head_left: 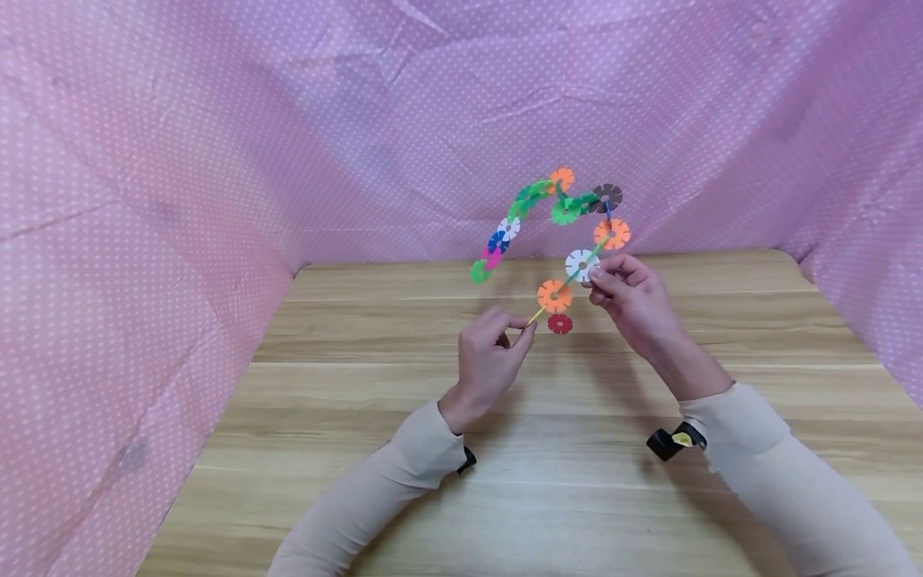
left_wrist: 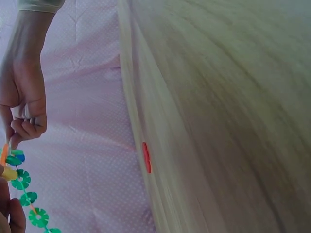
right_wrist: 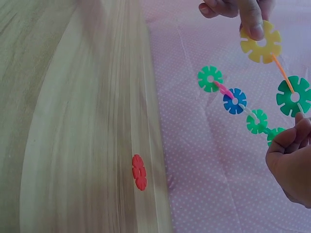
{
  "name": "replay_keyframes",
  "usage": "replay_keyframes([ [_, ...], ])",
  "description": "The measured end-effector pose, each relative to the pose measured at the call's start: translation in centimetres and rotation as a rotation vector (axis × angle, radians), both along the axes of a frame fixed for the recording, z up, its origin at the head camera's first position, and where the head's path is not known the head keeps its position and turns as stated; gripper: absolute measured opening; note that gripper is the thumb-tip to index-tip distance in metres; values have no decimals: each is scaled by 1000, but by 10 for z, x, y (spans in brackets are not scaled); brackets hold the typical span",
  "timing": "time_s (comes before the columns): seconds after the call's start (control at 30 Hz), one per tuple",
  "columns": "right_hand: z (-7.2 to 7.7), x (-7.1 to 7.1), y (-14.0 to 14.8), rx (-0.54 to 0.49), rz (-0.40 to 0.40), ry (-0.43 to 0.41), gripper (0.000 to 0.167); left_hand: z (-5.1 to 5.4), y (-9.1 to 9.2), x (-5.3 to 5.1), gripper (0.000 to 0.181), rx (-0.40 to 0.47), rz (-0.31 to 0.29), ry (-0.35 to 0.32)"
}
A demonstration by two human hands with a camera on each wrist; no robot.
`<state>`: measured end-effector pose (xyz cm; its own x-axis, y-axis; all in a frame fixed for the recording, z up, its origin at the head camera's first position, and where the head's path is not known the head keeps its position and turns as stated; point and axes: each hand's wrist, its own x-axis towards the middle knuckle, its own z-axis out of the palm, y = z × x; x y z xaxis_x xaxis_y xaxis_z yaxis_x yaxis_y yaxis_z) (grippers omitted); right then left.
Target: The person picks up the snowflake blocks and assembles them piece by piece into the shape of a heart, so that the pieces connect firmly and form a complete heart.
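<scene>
A long curved chain of notched plastic discs, slotted edge to edge, is held up above the table. At its near end my left hand pinches a yellow disc, seen edge-on in the head view. My right hand grips a white disc between thumb and fingers, further along the chain. An orange disc sits between the two hands. Beyond the right hand come another orange disc and a dark brown disc, then several green ones. The far end finishes in a green disc.
One loose red disc lies flat on the wooden table, below the chain. Pink dotted cloth hangs behind the table and along both sides. Black straps with small devices are on the wrists.
</scene>
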<state>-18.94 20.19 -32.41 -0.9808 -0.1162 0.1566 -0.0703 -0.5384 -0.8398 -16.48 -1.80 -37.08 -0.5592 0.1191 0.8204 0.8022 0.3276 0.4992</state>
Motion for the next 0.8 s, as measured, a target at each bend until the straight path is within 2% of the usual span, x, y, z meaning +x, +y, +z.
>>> replay_keyframes([
  [0.27, 1, -1, -1, 36, 12, 14, 12, 2, 2, 0, 3, -4, 0, 20],
  [0.4, -1, -3, 0, 47, 21, 4, 13, -1, 4, 1, 8, 17, -8, 29],
  [0.8, -7, -5, 7, 83, 42, 7, 13, -7, 10, 0, 6, 28, -8, 6],
])
